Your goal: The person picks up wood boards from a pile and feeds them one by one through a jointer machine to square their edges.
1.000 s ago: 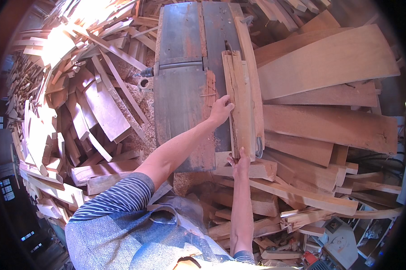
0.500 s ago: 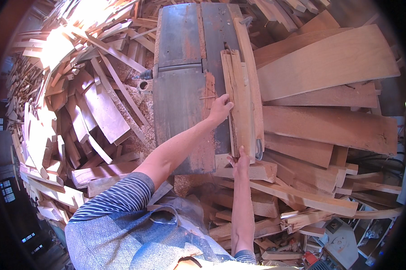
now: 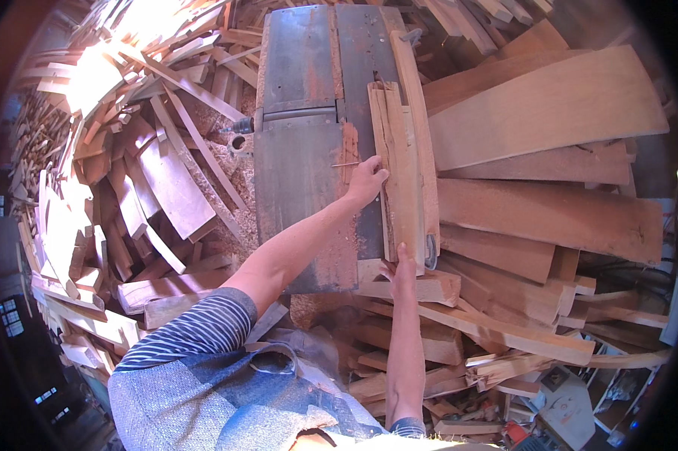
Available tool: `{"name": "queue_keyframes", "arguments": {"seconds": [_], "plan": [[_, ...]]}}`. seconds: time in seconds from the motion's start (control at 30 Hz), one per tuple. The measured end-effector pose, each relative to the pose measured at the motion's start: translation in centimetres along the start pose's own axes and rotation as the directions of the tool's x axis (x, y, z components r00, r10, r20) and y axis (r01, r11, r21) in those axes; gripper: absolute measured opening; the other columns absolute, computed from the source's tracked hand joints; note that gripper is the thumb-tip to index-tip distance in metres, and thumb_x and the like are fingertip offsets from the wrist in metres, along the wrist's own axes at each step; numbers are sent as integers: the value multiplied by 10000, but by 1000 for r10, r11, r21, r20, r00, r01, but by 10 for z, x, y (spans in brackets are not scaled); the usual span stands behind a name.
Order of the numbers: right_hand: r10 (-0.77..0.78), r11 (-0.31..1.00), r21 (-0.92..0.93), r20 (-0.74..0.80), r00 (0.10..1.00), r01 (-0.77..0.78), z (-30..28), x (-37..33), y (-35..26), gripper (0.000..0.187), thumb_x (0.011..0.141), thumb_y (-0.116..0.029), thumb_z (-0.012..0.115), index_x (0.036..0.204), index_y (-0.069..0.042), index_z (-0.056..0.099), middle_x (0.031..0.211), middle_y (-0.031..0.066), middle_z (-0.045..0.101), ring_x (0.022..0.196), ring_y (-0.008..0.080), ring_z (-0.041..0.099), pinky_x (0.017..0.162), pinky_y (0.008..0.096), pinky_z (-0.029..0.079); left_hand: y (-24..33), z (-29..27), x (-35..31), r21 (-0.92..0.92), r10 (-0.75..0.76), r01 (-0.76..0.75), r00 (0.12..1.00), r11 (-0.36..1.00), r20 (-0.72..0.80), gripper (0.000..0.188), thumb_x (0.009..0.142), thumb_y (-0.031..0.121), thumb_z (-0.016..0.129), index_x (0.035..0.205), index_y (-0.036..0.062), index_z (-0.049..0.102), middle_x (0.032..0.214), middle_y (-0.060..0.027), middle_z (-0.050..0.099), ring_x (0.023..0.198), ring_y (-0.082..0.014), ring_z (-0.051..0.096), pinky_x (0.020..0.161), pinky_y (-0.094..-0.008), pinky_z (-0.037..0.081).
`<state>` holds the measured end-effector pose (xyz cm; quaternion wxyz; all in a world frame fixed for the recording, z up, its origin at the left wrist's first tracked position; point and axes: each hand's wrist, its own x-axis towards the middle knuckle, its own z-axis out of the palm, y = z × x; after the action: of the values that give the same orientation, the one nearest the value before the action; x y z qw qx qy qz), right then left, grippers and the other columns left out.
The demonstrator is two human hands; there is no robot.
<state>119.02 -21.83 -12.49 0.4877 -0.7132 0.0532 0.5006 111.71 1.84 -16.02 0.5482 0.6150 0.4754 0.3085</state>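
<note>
A long, pale wooden board [image 3: 406,195] with a dark split along its left side lies lengthwise on a grey metal machine table [image 3: 297,173]. Its right side runs along a straight wooden fence [image 3: 423,143]. My left hand [image 3: 367,180] presses its curled fingers against the board's left edge, about midway along. At the near end, my right hand [image 3: 402,272] grips the board with the thumb on top; its other fingers are partly hidden. Beside my left hand, a thin sliver of wood [image 3: 345,164] lies across a reddish-brown strip in the table.
Wide planks [image 3: 549,109] fan out to the right of the fence. Offcuts and sticks [image 3: 166,165] are heaped on the left, with sawdust [image 3: 237,180] along the table's side. A thick wooden block [image 3: 421,287] sits at the table's near right corner, beside my right wrist.
</note>
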Motion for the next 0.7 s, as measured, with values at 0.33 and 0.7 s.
{"name": "queue_keyframes", "arguments": {"seconds": [0.33, 0.7], "plan": [[-171, 945, -268, 88, 981, 189, -31, 0, 9, 441, 1047, -389, 605, 797, -27, 633, 621, 30, 584, 448, 78, 469, 400, 236, 320, 15, -4, -8, 36, 10, -8, 998, 999, -62, 243, 904, 155, 663, 1065, -25, 636, 814, -104, 619, 783, -164, 585, 743, -342, 484], [-424, 883, -239, -40, 905, 404, -42, 60, 39, 330, 1001, -299, 649, 775, -58, 642, 629, 4, 553, 479, 81, 459, 399, 255, 293, 20, 12, 17, -50, 7, -7, 1000, 999, 2, 203, 871, 123, 620, 1025, -8, 643, 885, -134, 646, 856, -225, 641, 778, -366, 515]]}}
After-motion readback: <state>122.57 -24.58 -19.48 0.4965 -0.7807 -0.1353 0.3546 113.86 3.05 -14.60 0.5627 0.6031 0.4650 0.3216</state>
